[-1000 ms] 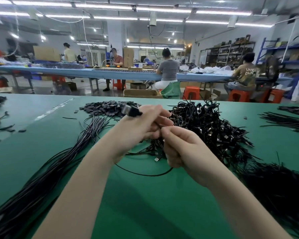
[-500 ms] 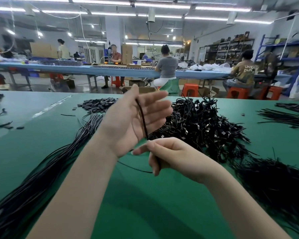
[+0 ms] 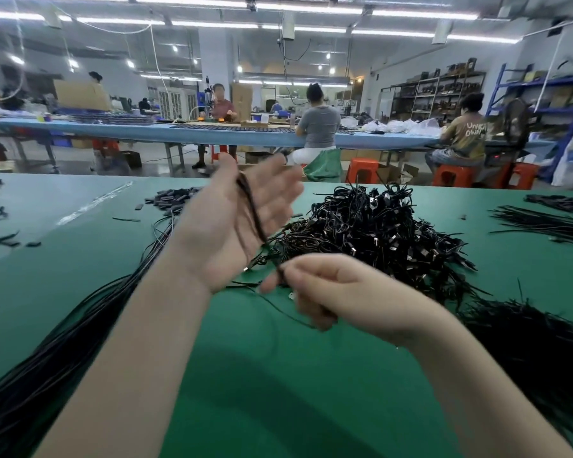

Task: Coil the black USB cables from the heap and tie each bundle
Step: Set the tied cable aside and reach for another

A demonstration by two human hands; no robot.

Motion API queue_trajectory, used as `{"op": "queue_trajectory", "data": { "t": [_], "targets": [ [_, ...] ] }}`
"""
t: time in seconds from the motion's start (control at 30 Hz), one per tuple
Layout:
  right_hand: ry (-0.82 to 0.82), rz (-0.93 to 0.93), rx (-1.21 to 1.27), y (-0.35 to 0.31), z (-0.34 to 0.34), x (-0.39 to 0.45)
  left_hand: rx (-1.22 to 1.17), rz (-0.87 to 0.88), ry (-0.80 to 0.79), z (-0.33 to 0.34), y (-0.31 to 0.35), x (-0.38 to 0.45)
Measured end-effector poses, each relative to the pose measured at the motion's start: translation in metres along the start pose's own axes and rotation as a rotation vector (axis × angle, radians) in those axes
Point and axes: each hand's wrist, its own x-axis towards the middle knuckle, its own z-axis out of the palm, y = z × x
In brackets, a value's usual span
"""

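My left hand [image 3: 225, 223] is raised palm up above the green table [image 3: 278, 391], fingers spread and blurred. Strands of a black USB cable [image 3: 250, 206] run lengthwise across its palm, looped around the hand. My right hand [image 3: 338, 289] is just below it, fingers pinched on the same cable at its lower end. A thin tail of the cable [image 3: 278, 309] curves on the table under my right hand. A heap of tied black cable bundles [image 3: 377, 226] lies right behind the hands. A long sheaf of straight black cables [image 3: 63, 332] stretches along the table at the left.
Small dark flat pieces [image 3: 176, 196] lie in a pile at the back left. A mass of thin black ties [image 3: 536, 342] lies at the right, more cables [image 3: 543, 223] at the far right. Seated people work at a blue bench [image 3: 212, 133] beyond the table.
My left hand went from a closed grip on a connector to an open raised palm. More cable turns now lie across it, and my right hand has moved up to the palm's base.
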Motion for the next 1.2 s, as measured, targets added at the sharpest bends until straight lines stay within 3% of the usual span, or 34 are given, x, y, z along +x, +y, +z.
{"op": "queue_trajectory", "data": {
  "t": [0.03, 0.1, 0.17, 0.23, 0.3, 0.33, 0.4, 0.43, 0.53, 0.6, 0.7, 0.77, 0.83, 0.87, 0.97, 1.07, 1.13, 1.2],
  "targets": [
    [-0.069, 0.071, 0.010, 0.009, 0.004, 0.003, -0.100, 0.037, -0.053, -0.001, 0.008, -0.005],
    [-0.040, 0.188, -0.060, 0.025, 0.002, 0.008, -0.029, 0.051, -0.165, -0.007, 0.024, -0.020],
    [0.192, 0.221, -0.216, 0.030, -0.008, 0.010, 0.264, -0.093, -0.413, -0.014, 0.036, -0.034],
    [0.423, 0.132, -0.227, 0.026, -0.019, 0.010, 0.727, -0.336, -0.588, -0.016, 0.033, -0.036],
    [0.510, -0.028, -0.139, 0.015, -0.021, 0.009, 0.993, -0.381, -0.458, -0.013, 0.014, -0.026],
    [0.483, -0.108, -0.070, 0.009, -0.017, 0.009, 0.975, -0.325, -0.309, -0.007, 0.004, -0.019],
    [0.357, -0.198, 0.058, 0.002, -0.004, 0.012, 0.660, -0.190, -0.039, 0.004, -0.010, -0.009],
    [0.293, -0.195, 0.093, 0.004, 0.002, 0.014, 0.470, -0.122, 0.020, 0.005, -0.011, -0.005],
    [0.090, -0.037, 0.110, 0.023, 0.007, 0.017, 0.059, 0.021, -0.033, 0.002, 0.000, -0.002],
    [0.021, 0.134, 0.049, 0.037, 0.001, 0.014, -0.016, 0.049, -0.157, 0.000, 0.012, -0.011],
    [0.252, 0.266, -0.230, 0.047, -0.012, 0.013, 0.174, -0.079, -0.347, -0.007, 0.021, -0.022],
    [0.493, 0.182, -0.285, 0.040, -0.021, 0.013, 0.611, -0.275, -0.411, -0.010, 0.017, -0.024],
    [0.621, 0.028, -0.293, 0.021, -0.023, 0.012, 0.994, -0.419, -0.366, -0.008, 0.004, -0.020],
    [0.629, -0.046, -0.302, 0.012, -0.019, 0.012, 1.013, -0.416, -0.278, -0.004, -0.004, -0.016],
    [0.525, -0.144, -0.320, -0.004, 0.004, 0.015, 0.462, -0.240, 0.043, 0.004, -0.014, -0.003],
    [0.381, -0.084, -0.188, -0.005, 0.020, 0.017, 0.027, -0.081, 0.031, 0.006, -0.007, 0.000],
    [0.276, -0.011, -0.143, -0.001, 0.020, 0.016, -0.031, -0.033, 0.025, 0.007, -0.002, -0.004],
    [0.276, 0.066, -0.129, 0.005, 0.014, 0.015, -0.075, -0.045, -0.038, 0.006, 0.002, -0.007]
  ]
}}
